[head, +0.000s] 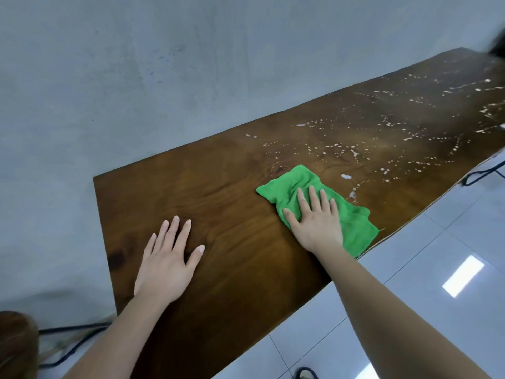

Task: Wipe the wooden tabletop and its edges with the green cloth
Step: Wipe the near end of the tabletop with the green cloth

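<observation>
A long dark wooden tabletop [232, 187] runs from the near left toward the far right, beside a grey wall. The green cloth [287, 184] lies spread flat near the table's right edge. My right hand [317, 222] presses down on the cloth with the fingers spread and flat, not curled around it. My left hand [169, 261] rests palm down on bare wood at the near left, fingers apart, holding nothing. Many small pale droplets [338, 149] dot the wood beyond the cloth, out to the far end.
A grey wall [136, 77] borders the table's left side. A glossy tiled floor [437, 269] lies to the right. Black cables [73, 337] run on the floor at the near left, and a brown rounded object [13, 343] sits in the bottom left corner.
</observation>
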The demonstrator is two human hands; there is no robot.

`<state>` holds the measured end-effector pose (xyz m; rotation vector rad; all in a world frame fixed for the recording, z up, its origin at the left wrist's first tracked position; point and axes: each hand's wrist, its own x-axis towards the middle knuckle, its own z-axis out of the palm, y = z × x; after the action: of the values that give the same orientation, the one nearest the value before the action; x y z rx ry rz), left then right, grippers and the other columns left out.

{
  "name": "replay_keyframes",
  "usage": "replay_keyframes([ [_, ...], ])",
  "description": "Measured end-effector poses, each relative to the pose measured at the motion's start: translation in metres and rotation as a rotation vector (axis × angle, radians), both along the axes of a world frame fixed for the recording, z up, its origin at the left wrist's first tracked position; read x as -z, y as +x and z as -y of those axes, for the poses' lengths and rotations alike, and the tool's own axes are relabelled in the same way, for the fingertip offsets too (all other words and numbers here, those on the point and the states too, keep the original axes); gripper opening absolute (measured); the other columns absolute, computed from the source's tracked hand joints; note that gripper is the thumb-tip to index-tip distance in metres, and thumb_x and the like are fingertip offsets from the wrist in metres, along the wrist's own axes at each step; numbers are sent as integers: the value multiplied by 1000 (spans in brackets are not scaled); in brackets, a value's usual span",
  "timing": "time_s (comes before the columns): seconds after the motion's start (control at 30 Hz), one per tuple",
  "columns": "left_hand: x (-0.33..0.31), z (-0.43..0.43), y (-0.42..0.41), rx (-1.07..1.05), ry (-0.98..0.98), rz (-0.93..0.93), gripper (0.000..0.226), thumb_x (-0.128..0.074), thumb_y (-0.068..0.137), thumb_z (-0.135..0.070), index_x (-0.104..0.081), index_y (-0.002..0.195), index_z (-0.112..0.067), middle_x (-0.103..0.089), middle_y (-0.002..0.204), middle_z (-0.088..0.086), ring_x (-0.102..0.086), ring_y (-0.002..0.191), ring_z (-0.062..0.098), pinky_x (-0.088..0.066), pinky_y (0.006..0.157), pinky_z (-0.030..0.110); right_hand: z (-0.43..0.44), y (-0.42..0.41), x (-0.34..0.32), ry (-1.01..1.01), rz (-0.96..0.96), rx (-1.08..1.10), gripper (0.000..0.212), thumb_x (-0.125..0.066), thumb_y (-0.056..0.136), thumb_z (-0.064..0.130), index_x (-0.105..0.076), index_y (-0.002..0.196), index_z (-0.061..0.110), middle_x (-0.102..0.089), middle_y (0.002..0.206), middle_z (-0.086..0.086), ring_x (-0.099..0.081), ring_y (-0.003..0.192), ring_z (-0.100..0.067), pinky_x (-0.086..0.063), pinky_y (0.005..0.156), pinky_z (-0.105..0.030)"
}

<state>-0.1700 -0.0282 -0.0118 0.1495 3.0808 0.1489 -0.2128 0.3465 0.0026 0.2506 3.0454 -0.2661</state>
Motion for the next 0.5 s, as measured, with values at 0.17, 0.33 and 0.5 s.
replay_keyframes([
  [0.17,-1,-1,0,-2,-6,-8,95,12,98,-87,1,178,-38,6,187,-5,9,172,17,-2,140,45,61,23,-1,-15,-9,-150,93,9,100,85,4,177,34,7,186,-4,13,171,-32,3,137,-57],
  [0.33,-1,-8,-1,-10,10,0,93,13,98,-85,1,178,-38,7,187,-7,11,171,15,-2,140,45,91,62,6,-62,-39,-389,86,2,105,83,0,178,37,6,186,1,17,171,-26,6,138,-53],
  [0.5,-2,-18,-9,11,12,-5,90,9,100,-83,-2,178,-39,7,186,-9,11,171,14,-3,140,45,51,72,8,-76,-53,-584,79,-6,109,82,-6,177,43,2,186,10,15,171,-15,7,138,-47],
])
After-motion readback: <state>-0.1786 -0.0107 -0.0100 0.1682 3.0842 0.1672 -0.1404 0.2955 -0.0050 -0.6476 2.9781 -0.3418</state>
